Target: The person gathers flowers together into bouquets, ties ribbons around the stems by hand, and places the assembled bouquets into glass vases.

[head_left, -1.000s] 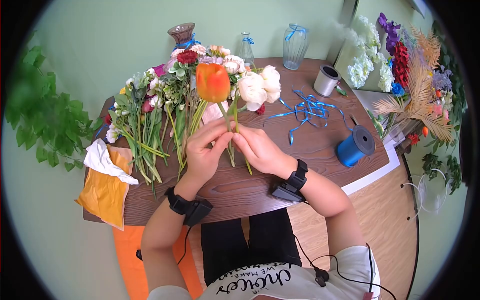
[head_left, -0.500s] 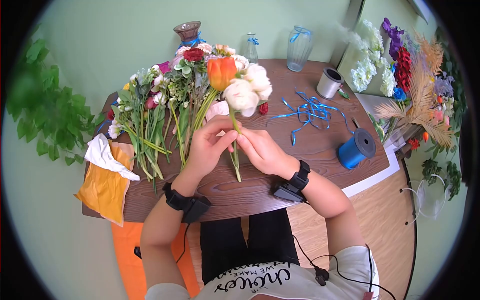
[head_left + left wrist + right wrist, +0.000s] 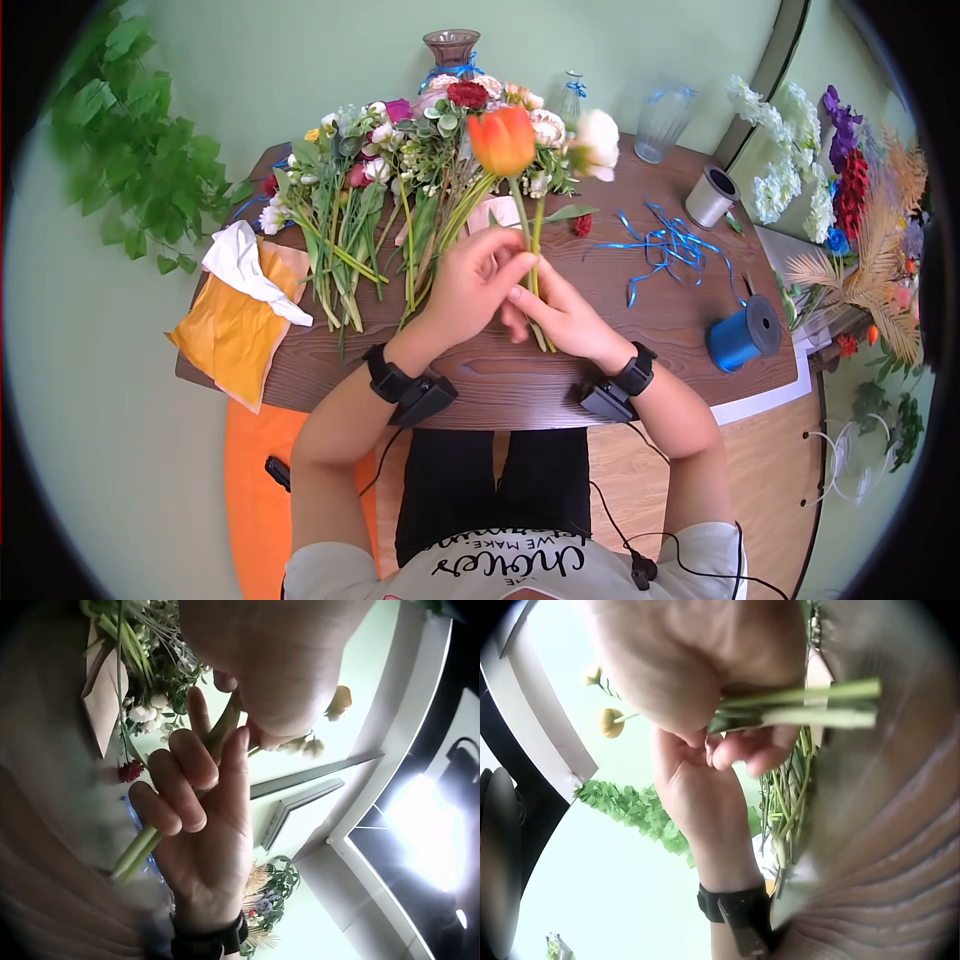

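Observation:
An orange tulip (image 3: 502, 142) and a white peony (image 3: 597, 146) stand upright above the two hands, heads apart and stems side by side. My right hand (image 3: 568, 312) grips both stems, its fingers curled round them in the left wrist view. The cut stem ends (image 3: 840, 705) stick out below that hand in the right wrist view. My left hand (image 3: 478, 283) pinches the tulip's stem (image 3: 518, 205) between thumb and fingers, right against the right hand. Behind the left hand, a mixed heap of flowers (image 3: 430, 190) lies on the wooden table (image 3: 480, 400).
Blue ribbon (image 3: 665, 245) lies tangled at right, near a silver ribbon spool (image 3: 712, 197) and a blue spool (image 3: 742, 335). Glass vases, including a clear one (image 3: 662, 125), stand at the back. Yellow paper (image 3: 235, 320) with white tissue (image 3: 250, 270) hangs over the left edge.
The peony crossed in front of the tulip half a second ago; now its head has swung right, away from the tulip. The head view has shifted, so the table sits further right.

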A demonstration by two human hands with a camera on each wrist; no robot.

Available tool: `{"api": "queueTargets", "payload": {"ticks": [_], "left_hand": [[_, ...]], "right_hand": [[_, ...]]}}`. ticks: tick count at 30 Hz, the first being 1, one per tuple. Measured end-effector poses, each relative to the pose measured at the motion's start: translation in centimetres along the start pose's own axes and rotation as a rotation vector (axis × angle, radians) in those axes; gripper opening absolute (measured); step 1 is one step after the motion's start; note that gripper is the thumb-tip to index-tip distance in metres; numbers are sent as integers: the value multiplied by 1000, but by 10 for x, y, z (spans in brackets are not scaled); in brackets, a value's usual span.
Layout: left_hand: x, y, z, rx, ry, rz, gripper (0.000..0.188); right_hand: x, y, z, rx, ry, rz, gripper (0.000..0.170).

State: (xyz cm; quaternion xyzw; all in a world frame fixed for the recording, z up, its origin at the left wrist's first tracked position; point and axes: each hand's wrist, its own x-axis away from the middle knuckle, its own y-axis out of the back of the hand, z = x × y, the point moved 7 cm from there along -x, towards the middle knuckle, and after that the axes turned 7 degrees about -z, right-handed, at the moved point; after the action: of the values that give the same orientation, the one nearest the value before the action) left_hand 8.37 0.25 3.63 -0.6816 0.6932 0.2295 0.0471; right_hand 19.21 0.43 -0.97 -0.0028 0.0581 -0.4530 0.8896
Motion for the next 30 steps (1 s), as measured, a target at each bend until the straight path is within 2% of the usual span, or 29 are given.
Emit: {"api": "queueTargets", "payload": {"ticks": [3,5,7,9,10,12,15,17,18,21,22,25,28,30], "left_hand": [[-1,1,-12,-56,-343,-128,12],[-2,2,-13,-60,-387,-155,13],[-1,6,-15,-52,-427,-182,17],[-2,18,-23,-102,-530,-295,20],[-4,26,-28,-127,-581,-351,21],[-10,51,-37,-599,-655,-501,23],[-25,111,-10,-848,-493,-713,12],[-23,150,5,-886,-164,-820,14],[-22,168,21,-987,-51,-811,15],[-14,206,50,-1091,31,-927,19],[-13,216,61,-1161,161,-903,27],[-12,237,101,-1079,446,-801,34],[-16,234,128,-1087,562,-507,39],[-14,232,123,-1104,580,-494,39]], "right_hand": [[2,-1,-4,52,-57,-64,25],[2,4,-4,165,-56,-93,22],[2,5,11,246,107,-189,22],[3,9,14,229,138,-274,24],[4,16,10,175,86,-311,25],[6,25,8,52,24,-374,27],[4,37,13,-10,66,-427,30],[4,40,12,-4,70,-434,32],[5,40,12,-19,67,-435,33],[5,38,11,-18,65,-436,33],[4,37,10,-10,63,-434,33],[5,35,8,17,65,-411,33],[4,32,9,58,57,-388,34],[3,31,9,78,74,-380,34]]}}
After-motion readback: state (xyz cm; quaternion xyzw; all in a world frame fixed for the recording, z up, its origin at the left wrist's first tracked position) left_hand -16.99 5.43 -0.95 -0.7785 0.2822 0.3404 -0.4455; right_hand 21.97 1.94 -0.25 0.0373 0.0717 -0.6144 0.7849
